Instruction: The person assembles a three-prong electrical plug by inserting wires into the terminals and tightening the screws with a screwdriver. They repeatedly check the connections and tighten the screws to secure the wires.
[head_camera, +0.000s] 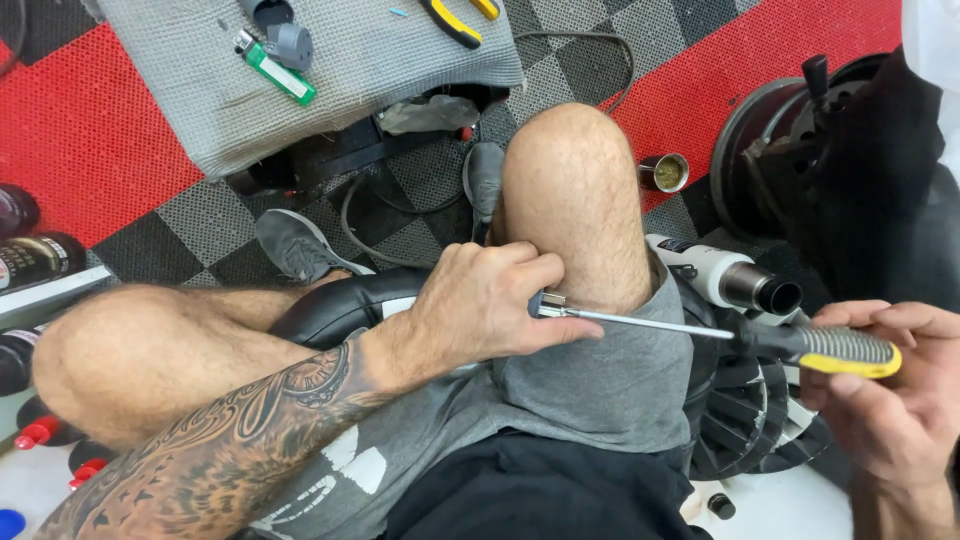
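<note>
My right hand (885, 395) grips the black and yellow handle of a screwdriver (790, 342) at the right. Its thin metal shaft runs left across my lap. My left hand (490, 300) is closed around the shaft's tip end, where a small metal bit or socket (548, 304) shows between my fingers, just beside my raised right knee. I sit with my legs bent, wearing grey shorts and grey shoes.
A grey mat (330, 60) at the top holds a green lighter (278, 70), a small grey part and yellow-handled pliers (450, 20). A wheel with a tyre (800, 150) stands at right, a white tool with a black nozzle (725, 280) beside my knee. Bottles lie at left on red and grey floor tiles.
</note>
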